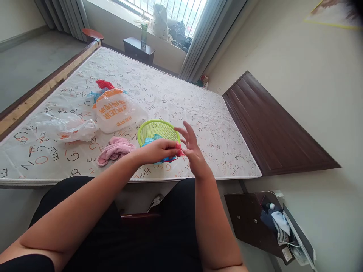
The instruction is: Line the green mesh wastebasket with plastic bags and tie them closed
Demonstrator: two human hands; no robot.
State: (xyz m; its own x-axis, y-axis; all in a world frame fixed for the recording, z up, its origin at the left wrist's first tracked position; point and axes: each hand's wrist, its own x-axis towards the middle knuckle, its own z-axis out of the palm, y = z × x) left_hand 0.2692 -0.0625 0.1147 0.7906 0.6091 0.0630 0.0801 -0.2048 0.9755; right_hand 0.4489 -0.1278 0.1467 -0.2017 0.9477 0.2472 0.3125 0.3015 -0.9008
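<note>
My left hand (163, 150) is closed, pinching a small crumpled piece of red plastic bag (179, 149) between thumb and fingers. Right beside it, my right hand (193, 155) has its fingers spread, with the thumb side close to the red plastic; whether it touches is unclear. Behind both hands sits a lime-green plastic basket (154, 124) with blue plastic bags (151, 139) in it, partly hidden by my left hand. Left of the basket lies a bunched pink towel (116, 150). A white plastic bag with orange print (115, 113) is spread out farther back.
Everything rests on a letter-patterned mattress (176, 98). Another clear bag (75, 128) and a crumpled red bag (104, 84) lie at left. A dark headboard (278, 128) stands right, above a bedside cabinet (249, 215) with clothes on it. A nightstand (138, 48) stands beyond the mattress.
</note>
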